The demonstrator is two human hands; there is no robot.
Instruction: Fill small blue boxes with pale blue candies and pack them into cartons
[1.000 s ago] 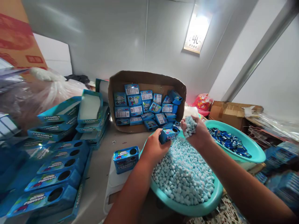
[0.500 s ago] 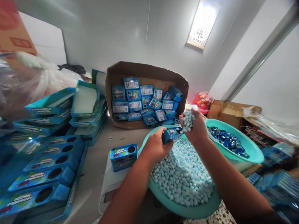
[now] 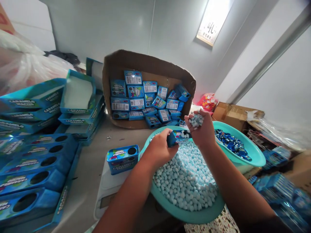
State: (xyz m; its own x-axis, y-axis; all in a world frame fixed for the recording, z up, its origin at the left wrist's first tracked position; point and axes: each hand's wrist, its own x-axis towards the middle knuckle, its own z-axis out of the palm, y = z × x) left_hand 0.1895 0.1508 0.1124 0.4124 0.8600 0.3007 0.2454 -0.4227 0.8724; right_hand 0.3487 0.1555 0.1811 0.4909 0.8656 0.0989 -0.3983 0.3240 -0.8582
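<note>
My left hand [image 3: 158,149] grips a small blue candy box [image 3: 179,136] with a round hole in its top, held over a teal basin [image 3: 194,215] heaped with pale blue candies [image 3: 187,178]. My right hand [image 3: 201,129] is cupped around a handful of the same candies [image 3: 195,120], right at the box's hole. Some candies show at the opening. Another blue box with a hole [image 3: 122,158] stands on a white scale [image 3: 110,189] left of the basin.
A cardboard carton [image 3: 114,69] on its side holds several blue boxes. Blue display trays [image 3: 31,168] are stacked at the left. A second teal basin [image 3: 252,153] with dark blue caps sits at the right, beyond it brown boxes [image 3: 233,113] and plastic bags.
The view has shifted down and left. My right hand holds fewer candies than before and has tipped closer to the box's hole. My left hand keeps the box over the basin.
</note>
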